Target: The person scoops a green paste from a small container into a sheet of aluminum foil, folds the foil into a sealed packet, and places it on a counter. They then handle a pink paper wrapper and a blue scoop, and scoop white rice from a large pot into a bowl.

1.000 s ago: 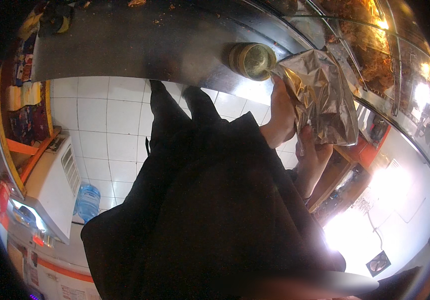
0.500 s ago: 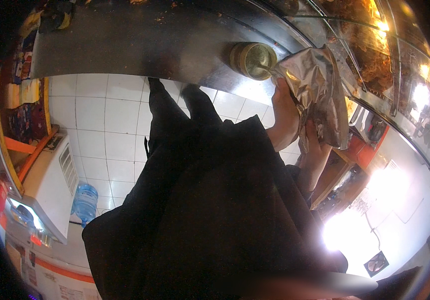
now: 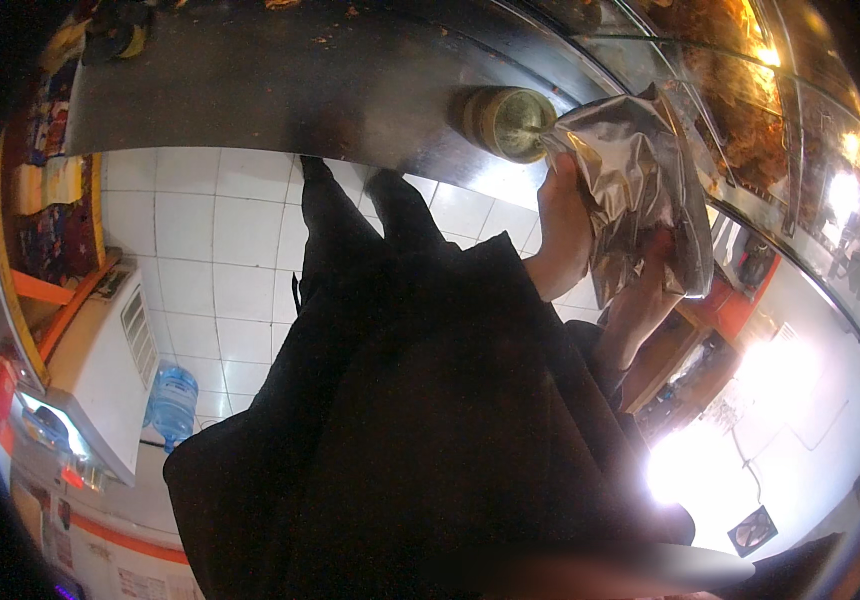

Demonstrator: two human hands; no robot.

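Observation:
A crumpled silver foil bag (image 3: 640,150) is tilted over the counter, its narrow corner at the rim of a round, yellowish container (image 3: 502,122). Something pale seems to run from that corner into the container, where a shiny surface shows. My left hand (image 3: 562,215) is closed around the bag close to the pouring corner. Lower on the bag, my right hand (image 3: 648,285) grips its crumpled body, with some fingers hidden by the foil.
The dark metal counter (image 3: 270,90) carries small crumbs. A lit glass display case (image 3: 750,130) with browned food borders it on the right. White floor tiles (image 3: 185,230), a white appliance (image 3: 105,370) and a blue water bottle (image 3: 172,400) lie left.
The bag's body has swung slightly right and its foil has creased differently. My right hand has shifted a little right with it; my left hand stays near the container.

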